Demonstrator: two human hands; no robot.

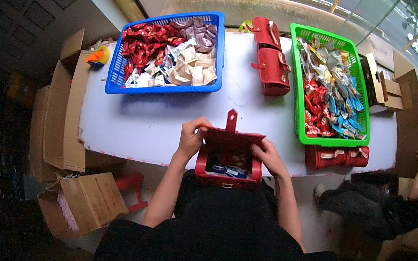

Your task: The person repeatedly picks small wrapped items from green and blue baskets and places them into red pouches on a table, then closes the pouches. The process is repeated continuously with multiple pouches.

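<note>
A red leather-like box [227, 182] sits at the table's near edge, close to my body, with its lid [232, 138] raised. My left hand [193, 136] grips the lid's left corner between thumb and fingers. At the lid's right corner, my right hand [269, 155] has its fingers curled on the edge. A strap tab [231, 121] with a slot points away from me off the lid. Inside the box lie dark blue and white packets [230, 171], partly shaded by the lid. A small metal clasp [227, 186] shows on the front.
Wrapped packets fill a blue basket [166, 91] at left and a green basket [296, 115] at right. More red boxes [273, 69] stand between them, and others [336, 157] below the green one. Cardboard cartons [89, 201] flank the white table [144, 129]. A person [379, 208] sits at right.
</note>
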